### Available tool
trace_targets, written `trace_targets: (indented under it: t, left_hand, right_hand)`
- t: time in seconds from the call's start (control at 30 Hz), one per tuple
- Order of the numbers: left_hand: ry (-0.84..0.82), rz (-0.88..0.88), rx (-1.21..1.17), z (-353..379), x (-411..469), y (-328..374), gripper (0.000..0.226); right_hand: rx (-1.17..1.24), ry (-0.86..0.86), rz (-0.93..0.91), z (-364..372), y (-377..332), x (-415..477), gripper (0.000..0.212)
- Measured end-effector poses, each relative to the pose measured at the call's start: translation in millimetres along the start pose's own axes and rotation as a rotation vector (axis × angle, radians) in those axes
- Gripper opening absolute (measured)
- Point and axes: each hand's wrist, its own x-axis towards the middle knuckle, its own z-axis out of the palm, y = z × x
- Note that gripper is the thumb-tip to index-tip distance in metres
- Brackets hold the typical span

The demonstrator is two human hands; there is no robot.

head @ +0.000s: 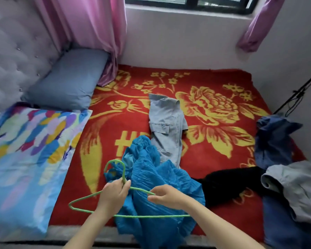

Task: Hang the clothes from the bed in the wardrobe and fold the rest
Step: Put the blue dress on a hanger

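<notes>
A green hanger [83, 196] lies over a crumpled bright blue garment [156, 178] at the bed's near edge. My left hand [113, 194] grips the hanger at the base of its hook. My right hand [166, 195] pinches the hanger's right sloping arm against the blue cloth. A pale grey-blue shirt [166, 126] lies flat beyond the blue garment. A black garment [228, 184] lies to the right, with a dark blue one [273, 142] and a grey one [298, 187] piled at the right edge.
The bed carries a red blanket with yellow flowers [214, 108]. A colourful pillow [25, 159] and a blue pillow [68, 79] lie at the left by a tufted headboard [13, 51]. Pink curtains [90, 24] hang at the back under a window.
</notes>
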Motion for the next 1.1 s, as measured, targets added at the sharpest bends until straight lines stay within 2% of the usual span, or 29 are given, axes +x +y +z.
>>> trace_targets:
  t: [0.13,0.2,0.23,0.27,0.33,0.43,0.53,0.6,0.67,0.73,0.83,0.93,1.03,1.1]
  left_hand:
    - [-0.131,0.100,-0.042,26,12,19,0.036]
    - [-0.133,0.142,0.009,33,16,18,0.038]
    - [-0.118,0.173,0.061,36,18,15,0.046]
    - [-0.114,0.187,0.093,37,24,9,0.052]
    - [-0.127,0.182,0.138,37,36,-2,0.045]
    - [-0.180,0.080,0.196,30,59,-25,0.018]
    - [-0.125,-0.017,0.231,16,72,-51,0.019]
    - [-0.154,-0.006,0.190,12,78,-61,0.023]
    - [-0.219,0.083,0.211,18,83,-64,0.026]
    - [-0.258,0.173,0.210,32,84,-60,0.029]
    - [-0.223,0.047,0.078,47,86,-68,0.033]
    - [-0.133,-0.217,0.064,50,101,-99,0.060]
    - [-0.228,-0.513,-0.020,55,119,-132,0.068]
    - [-0.330,-0.531,0.036,65,132,-145,0.065]
  right_hand:
    - [0.006,0.022,0.011,-10,16,8,0.021]
    - [-0.045,0.101,0.016,-17,27,12,0.024]
    - [-0.045,0.129,0.013,-21,32,12,0.023]
    - [0.012,0.148,0.012,-25,37,14,0.020]
    - [0.207,0.181,0.010,-33,44,11,0.011]
    - [0.430,0.308,0.025,-41,49,8,0.028]
    - [0.585,0.397,0.111,-49,53,5,0.023]
    - [0.589,0.339,0.134,-54,46,6,0.017]
    - [0.488,0.233,0.139,-55,30,12,0.013]
    - [0.425,0.236,0.104,-53,13,25,0.013]
    - [0.408,0.390,0.180,-52,0,47,0.029]
    - [0.438,0.497,0.286,-49,4,63,0.032]
    - [0.417,0.712,0.336,-47,15,70,0.043]
    - [0.470,0.849,0.358,-48,21,74,0.046]
